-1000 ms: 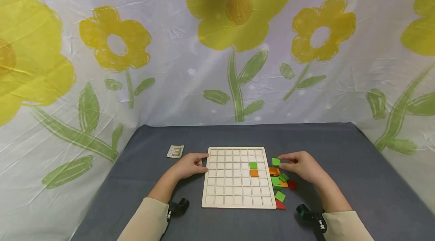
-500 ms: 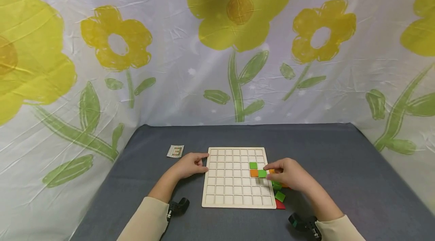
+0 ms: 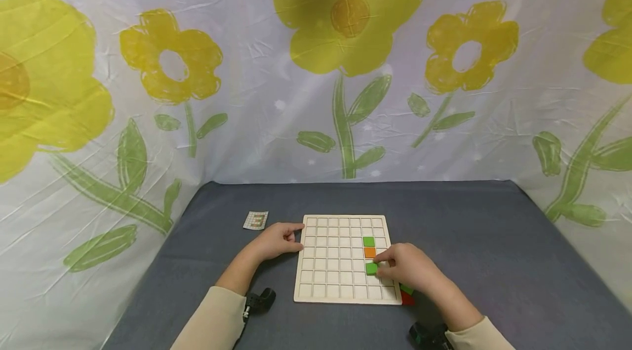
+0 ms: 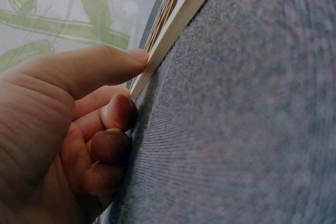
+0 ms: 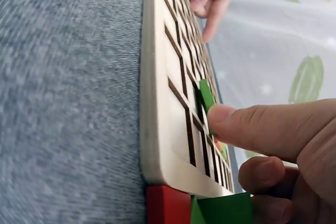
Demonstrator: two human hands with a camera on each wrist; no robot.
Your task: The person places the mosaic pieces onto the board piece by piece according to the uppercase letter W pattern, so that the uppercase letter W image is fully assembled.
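A pale wooden grid board lies flat on the dark cloth. My left hand rests at its left edge, with thumb and index fingertips touching the rim some way apart. In the left wrist view, the thumb presses on the edge while the other fingers curl beside it. Over the right part of the grid, my right hand pinches a green square tile between thumb and index finger. The right wrist view has this green tile tilted against the grid. A green tile and an orange tile sit in cells above it.
Loose tiles lie along the board's right edge, including a red one and a green one; the right hand and forearm hide others. A small printed grid card lies left of the board. A flowered curtain hangs behind the table.
The right hand has carried the green tile left from beside the board onto the grid, then towards the near side, below the orange tile. The left hand stays at the board's edge.
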